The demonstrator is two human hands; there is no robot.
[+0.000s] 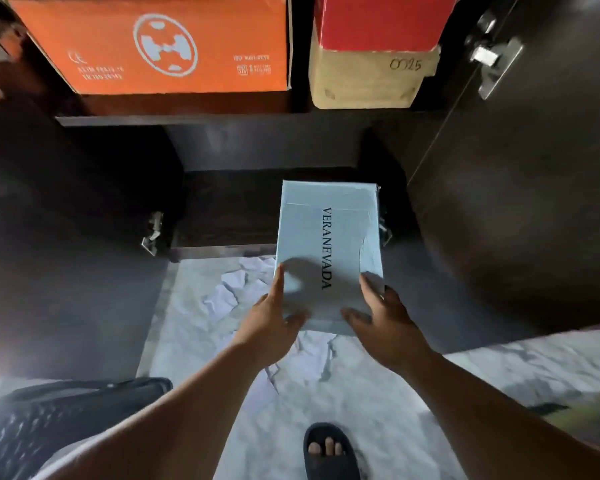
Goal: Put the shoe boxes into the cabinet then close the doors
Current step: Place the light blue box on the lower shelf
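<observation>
Head view, looking down into an open dark-wood cabinet (222,147). A pale blue shoe box (329,251), printed "VERANEVADA" in black capitals running lengthwise along its lid, lies partly inside the lower compartment at its right side, with its far end over the dark shelf floor and its near end projecting out above the marble-patterned floor (222,341). The lid surface is creased and torn near its right edge. The left hand (272,322) grips the near left corner of the box, fingers extended along the left side and thumb laid on the lid; the right hand (383,323) grips the near right corner, thumb on the lid and fingers curled along the right side. On the upper shelf stand an orange box (160,46), bearing a white circular emblem and small printed lines too blurred to read, and, to its right, a red-lidded box (378,22) resting on a tan cardboard box (364,81) handwritten "0025". The left half of the lower compartment is unoccupied. The right cabinet door (534,168) stands open, with a metal hinge (492,60) near its upper edge; two further hinges are visible at the compartment's sides. A sandalled foot (328,452) appears at the lower edge, and a dark patterned bag (66,414) lies at lower left.
</observation>
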